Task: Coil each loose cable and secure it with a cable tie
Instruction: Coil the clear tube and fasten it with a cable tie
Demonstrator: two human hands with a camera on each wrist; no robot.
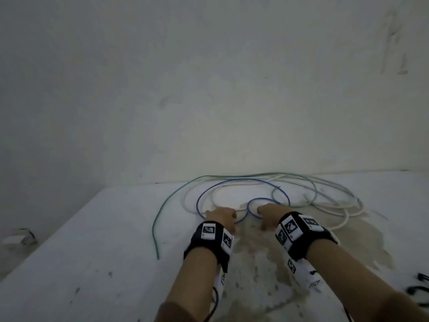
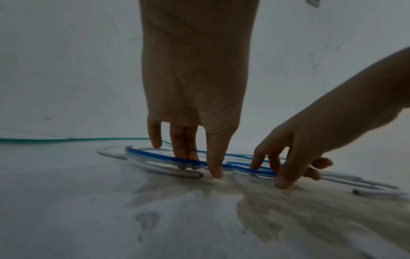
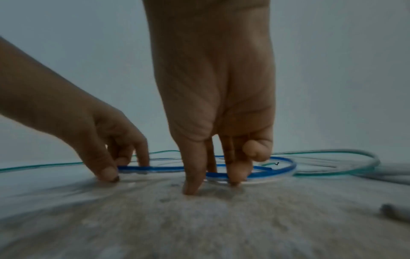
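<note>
A: Progress?
B: Early. Blue cable lies in loose loops on the white surface; green cable and white cables untouched, no tie on anything.
A: Hands?
B: Left hand and right hand both pinch the blue loops with fingertips down.

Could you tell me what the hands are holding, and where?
Both hold the blue cable: the left hand pinches its big loop's near side, the right hand its small loop.

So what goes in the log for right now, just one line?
left hand: on blue cable | right hand: on blue cable | green cable, white cable: loose | ties: none on
</note>
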